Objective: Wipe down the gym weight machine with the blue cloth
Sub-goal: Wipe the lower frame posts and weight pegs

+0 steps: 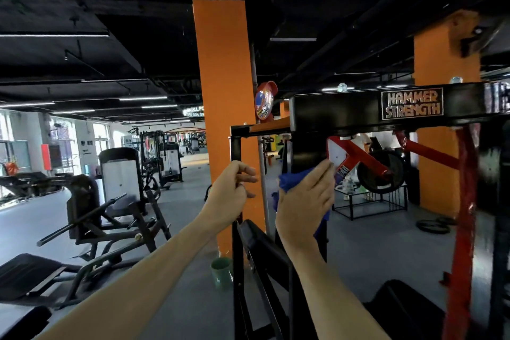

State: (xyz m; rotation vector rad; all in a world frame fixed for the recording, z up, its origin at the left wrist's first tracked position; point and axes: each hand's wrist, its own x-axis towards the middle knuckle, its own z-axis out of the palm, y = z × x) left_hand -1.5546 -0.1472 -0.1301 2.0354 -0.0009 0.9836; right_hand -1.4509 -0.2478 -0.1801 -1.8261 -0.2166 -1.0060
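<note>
Behind, orange pillars (pixel 223 91) and gym floor are showing. Right hand (pixel 306 199), fingers straight together, is pressing the crumpled blue cloth (pixel 292 179) against the black steel weight machine's (pixel 336 113) vertical post, beneath its horizontal crossbeam. Left hand (pixel 230 193) is curling around a thinner upright.

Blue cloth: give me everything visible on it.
The blue cloth looks like soft, bunched fabric, deep blue, mostly hidden behind the right hand, whose flat fingers press it against the black upright post of the weight machine. Crumpled folds show at the hand's left edge, and a strip hangs below the palm on the right.
</note>
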